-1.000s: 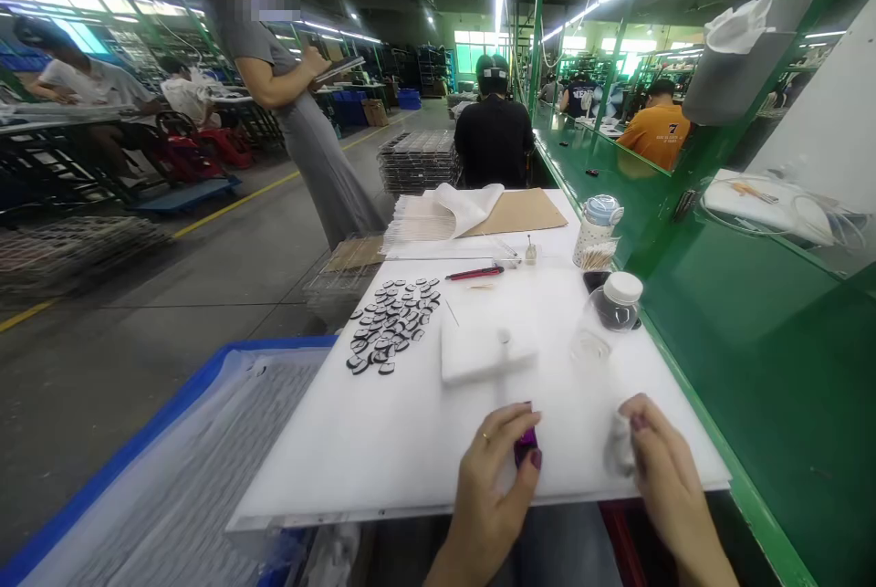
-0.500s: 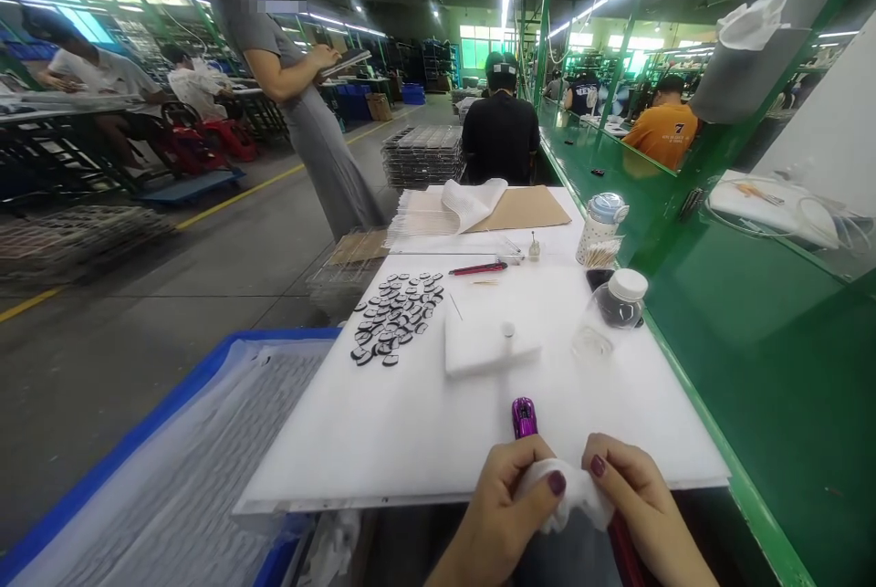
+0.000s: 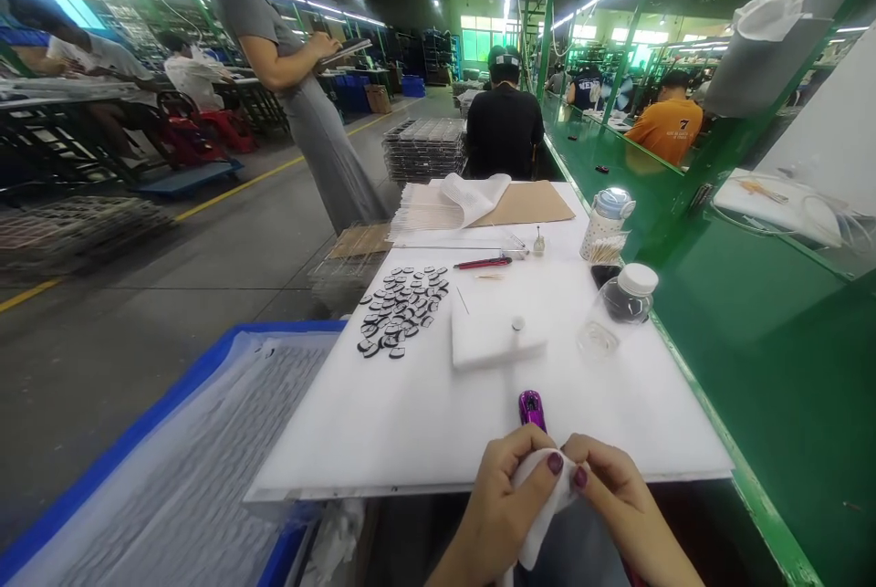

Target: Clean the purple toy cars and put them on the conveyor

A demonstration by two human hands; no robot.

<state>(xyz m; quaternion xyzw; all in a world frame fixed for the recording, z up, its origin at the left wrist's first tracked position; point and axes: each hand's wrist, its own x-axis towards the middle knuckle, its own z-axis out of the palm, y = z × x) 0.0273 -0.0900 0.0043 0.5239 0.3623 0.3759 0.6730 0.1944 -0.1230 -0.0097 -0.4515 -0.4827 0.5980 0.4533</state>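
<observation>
A: Where are the hands?
B: Both at the bottom of the frame, right of centre: the left hand (image 3: 503,500) and, beside it, the right hand (image 3: 616,491).

A: How far open are the left fingers?
B: Closed. Its thumb lies on top of a white cloth (image 3: 540,528), pressing it against the curled index finger.

A: And the right?
B: Curled in as well, thumb and index finger pinched together on the cloth's upper right part. The two thumb tips are close together. The cloth's loose end hangs down between the hands. I can't tell whether anything is wrapped in it.

A: Where's the purple car (image 3: 532,409)?
B: On the white table (image 3: 383,432), lower centre of the frame, just beyond the left knuckles. They hide its near end, so I can't tell if they touch it.

A: What lies farther up?
B: A white block (image 3: 485,345) near the middle of the frame, black pieces (image 3: 403,309) spread to its left, and a clear bottle (image 3: 626,295) to its right.
</observation>
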